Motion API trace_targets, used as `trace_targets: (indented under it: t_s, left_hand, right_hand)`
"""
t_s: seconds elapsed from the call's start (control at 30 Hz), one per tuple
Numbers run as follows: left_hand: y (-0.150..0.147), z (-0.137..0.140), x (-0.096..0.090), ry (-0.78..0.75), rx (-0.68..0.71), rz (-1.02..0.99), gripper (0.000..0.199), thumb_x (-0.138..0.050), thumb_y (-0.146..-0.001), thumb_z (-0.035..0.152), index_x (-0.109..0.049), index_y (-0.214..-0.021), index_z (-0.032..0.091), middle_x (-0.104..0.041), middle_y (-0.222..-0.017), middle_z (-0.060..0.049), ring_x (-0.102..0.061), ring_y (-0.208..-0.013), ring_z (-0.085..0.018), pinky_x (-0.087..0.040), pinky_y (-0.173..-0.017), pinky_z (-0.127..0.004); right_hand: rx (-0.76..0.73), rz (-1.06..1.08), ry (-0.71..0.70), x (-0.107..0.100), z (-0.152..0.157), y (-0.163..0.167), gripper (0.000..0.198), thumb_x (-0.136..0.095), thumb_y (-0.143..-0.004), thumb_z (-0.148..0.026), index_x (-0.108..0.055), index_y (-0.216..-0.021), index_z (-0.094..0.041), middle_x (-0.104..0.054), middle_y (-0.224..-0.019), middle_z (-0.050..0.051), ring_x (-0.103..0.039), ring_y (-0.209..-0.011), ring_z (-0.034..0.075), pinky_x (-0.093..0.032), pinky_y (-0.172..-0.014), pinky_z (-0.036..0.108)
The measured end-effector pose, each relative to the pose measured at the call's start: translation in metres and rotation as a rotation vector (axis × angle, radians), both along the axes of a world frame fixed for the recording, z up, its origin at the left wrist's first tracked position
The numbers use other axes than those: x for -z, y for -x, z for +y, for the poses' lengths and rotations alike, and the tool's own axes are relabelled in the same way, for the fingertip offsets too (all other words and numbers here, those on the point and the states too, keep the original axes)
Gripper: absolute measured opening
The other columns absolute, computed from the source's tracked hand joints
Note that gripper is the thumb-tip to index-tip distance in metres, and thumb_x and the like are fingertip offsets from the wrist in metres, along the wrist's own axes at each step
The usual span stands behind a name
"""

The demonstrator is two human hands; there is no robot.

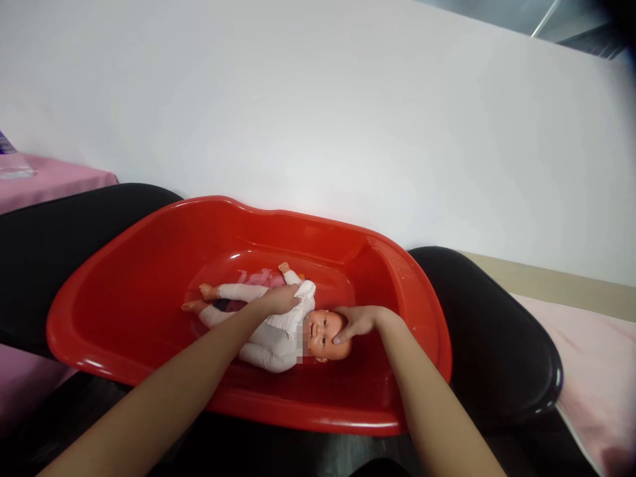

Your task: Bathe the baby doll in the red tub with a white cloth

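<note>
- Two hands are working a doll (278, 334) lying on its back in the red tub (124, 285).
- Left hand (281, 299) is bunching the white suit at its chest, fingers curled shut on cloth.
- Right hand (358, 321) is cupping the head, half open.
- Tub is sitting across black chairs (497, 331), so leaning hard could be tipping it, I'd guess.
- That loose head grip could be slipping too.

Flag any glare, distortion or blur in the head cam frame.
Head view: bright specular streaks on the red tub rim and a washed-out patch on the white wall; wide-angle warp bends the wall's top edge and darkens the corners; a pixelated block sits by the doll at its neck; left hand and right hand are reasonably sharp, forearms soften toward the bottom edge.
</note>
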State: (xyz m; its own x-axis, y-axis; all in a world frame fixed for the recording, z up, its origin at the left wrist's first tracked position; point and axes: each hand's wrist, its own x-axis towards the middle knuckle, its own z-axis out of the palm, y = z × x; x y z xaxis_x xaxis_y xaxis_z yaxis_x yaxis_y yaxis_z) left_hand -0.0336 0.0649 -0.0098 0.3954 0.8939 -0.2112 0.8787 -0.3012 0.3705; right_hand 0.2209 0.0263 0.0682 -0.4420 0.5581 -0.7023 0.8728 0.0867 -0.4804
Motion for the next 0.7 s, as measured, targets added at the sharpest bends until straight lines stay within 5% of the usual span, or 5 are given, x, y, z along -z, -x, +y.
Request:
trace_targets:
  t_s: [0.7]
  left_hand:
    - [-0.0002, 0.0008, 0.0021, -0.005, 0.014, 0.009, 0.045, -0.039, -0.091, 0.044, -0.048, -0.123, 0.014, -0.062, -0.120, -0.018, -0.059, -0.106, -0.033, -0.045, -0.085, -0.039]
  right_hand:
    - [-0.002, -0.012, 0.000, -0.0062, -0.0026, 0.0049, 0.108, -0.079, -0.054, -0.062, -0.034, -0.145, -0.024, -0.047, -0.141, 0.009, -0.047, -0.127, 0.030, -0.038, -0.106, 0.038]
